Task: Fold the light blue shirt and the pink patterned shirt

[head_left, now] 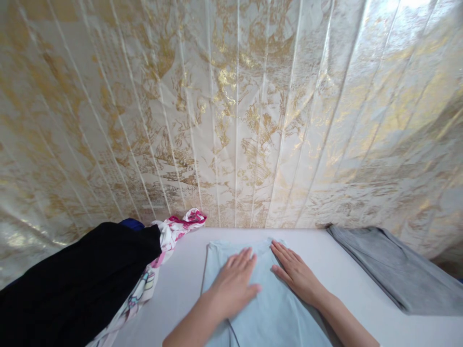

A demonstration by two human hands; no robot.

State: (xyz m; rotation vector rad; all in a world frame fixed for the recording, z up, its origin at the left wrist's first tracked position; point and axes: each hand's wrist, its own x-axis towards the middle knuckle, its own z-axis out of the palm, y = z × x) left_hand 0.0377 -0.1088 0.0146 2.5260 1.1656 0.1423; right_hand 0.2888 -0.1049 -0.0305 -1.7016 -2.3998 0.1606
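A light blue garment [267,313] lies flat on the white table, its far edge toward the patterned wall and its near end cut off by the frame. My left hand [235,284] rests palm down on its left half, fingers stretched out and somewhat blurred. Flat against the garment's far right part is my right hand [292,267], fingers extended and pointing away from me. Neither hand grips the cloth. A thin dark line shows on the garment beneath my left wrist.
To the left, a heap of clothes holds a black garment [83,270], a white and pink printed one [173,231] and a bit of blue cloth [132,223]. A folded grey garment [408,270] lies on the right. Behind the table [177,279] hangs a shiny gold-patterned sheet [235,120].
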